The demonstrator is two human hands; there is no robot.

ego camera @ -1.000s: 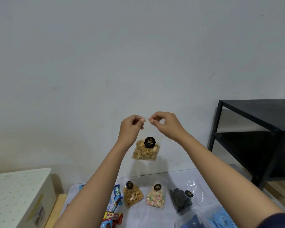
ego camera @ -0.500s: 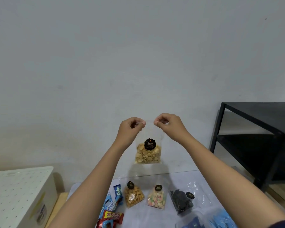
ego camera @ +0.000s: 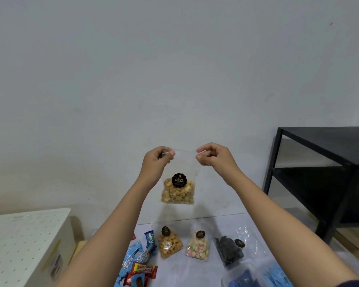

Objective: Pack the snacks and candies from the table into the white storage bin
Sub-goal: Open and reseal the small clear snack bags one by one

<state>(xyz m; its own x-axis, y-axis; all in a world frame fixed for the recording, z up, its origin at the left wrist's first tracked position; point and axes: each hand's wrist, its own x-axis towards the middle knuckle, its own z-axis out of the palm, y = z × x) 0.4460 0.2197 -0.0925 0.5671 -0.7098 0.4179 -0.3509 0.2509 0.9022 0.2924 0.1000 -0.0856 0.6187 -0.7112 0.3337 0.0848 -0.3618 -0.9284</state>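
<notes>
The left hand (ego camera: 157, 162) and right hand (ego camera: 212, 158) each pinch a top corner of the clear peanut bag (ego camera: 178, 186), holding it above the table (ego camera: 195, 272); the white storage bin (ego camera: 27, 241) sits at left.

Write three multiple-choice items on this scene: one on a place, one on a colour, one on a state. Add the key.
1. Where does the white bin stand relative to the table?
A. to its right
B. to its left
C. on top of it

2. What colour is the round sticker on the bag of nuts held in the air?
A. red
B. white
C. black

3. How is that bag held?
A. the left hand and the right hand pinch its top corners
B. one hand grips its bottom
C. it lies flat, untouched

Key:
1 B, the bin sits at the left edge of view, beside the table.
2 C, the sticker is black with pale lettering.
3 A, the bag hangs from both hands.
</notes>
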